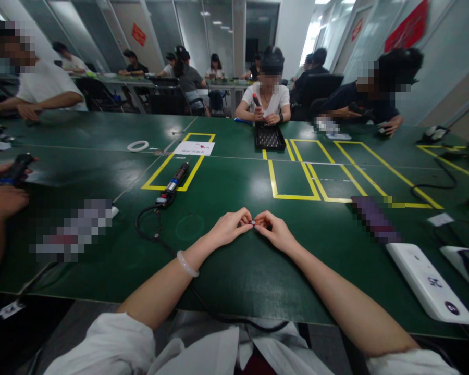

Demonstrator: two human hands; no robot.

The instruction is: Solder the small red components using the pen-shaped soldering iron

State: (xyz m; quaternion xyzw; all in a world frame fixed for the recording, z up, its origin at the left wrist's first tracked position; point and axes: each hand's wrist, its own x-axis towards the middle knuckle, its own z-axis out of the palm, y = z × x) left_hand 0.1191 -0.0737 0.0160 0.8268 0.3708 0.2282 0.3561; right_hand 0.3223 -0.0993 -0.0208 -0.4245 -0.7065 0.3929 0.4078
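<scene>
Over the green table (234, 271), my left hand (230, 228) and my right hand (272, 230) meet fingertip to fingertip. Both are closed in a pinch on one small part (253, 223) with red and silvery bits. Its exact kind is too small to make out, and the fingertips cover much of it. Left of my hands lies a black and blue cylindrical tool (174, 183), like an electric screwdriver. Its dark cable (168, 246) runs towards me, under my left forearm. A pale bracelet (186, 264) circles my left wrist.
Yellow tape outlines (297, 197) mark the table. Across from me, a person (271, 96) works over a black tray (270, 138). A white power bank (430, 281) and a blurred phone-like slab (375, 219) lie right. A white ring (137, 146) and a paper sheet (195, 148) lie beyond the tool.
</scene>
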